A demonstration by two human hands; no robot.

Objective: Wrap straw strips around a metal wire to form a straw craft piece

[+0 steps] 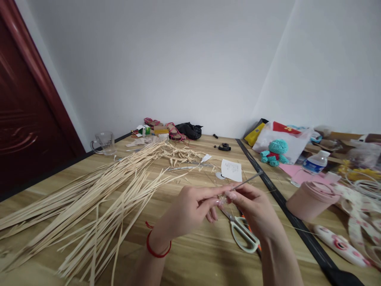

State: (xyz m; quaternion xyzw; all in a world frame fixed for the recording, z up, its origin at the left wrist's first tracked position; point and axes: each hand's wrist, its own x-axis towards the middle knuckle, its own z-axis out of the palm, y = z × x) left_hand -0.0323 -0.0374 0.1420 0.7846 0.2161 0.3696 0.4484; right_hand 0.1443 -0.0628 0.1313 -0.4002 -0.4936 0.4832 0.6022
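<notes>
My left hand [190, 210], with a red cord round its wrist, pinches a small straw-coloured piece [222, 198] between thumb and forefinger. Fingertips cover most of that piece, so its shape is unclear. My right hand [253, 206] grips a thin grey metal rod [248, 180] that points up and to the right. The rod's lower end is hidden at the fingers, where both hands meet. Below them on the table, scissors [244, 236] with pale handles lie partly behind my right hand, with something orange beside them.
Long pale strips [98, 190] spread across the table's left side. A glass mug [104, 143] stands at the far left edge. Behind my hands lies a written note [231, 170]. On the right are a turquoise crocheted doll [274, 153], a bottle [317, 162] and a pink roll [311, 200].
</notes>
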